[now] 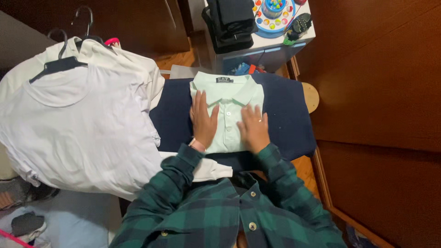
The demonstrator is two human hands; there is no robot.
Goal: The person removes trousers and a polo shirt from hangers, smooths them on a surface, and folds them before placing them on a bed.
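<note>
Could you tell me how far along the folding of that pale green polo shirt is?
The pale green polo shirt already lies folded into a neat rectangle, collar up, on the navy padded board. The left hand and right hand press flat on it. The white T-shirts on hangers look unfolded.
</note>
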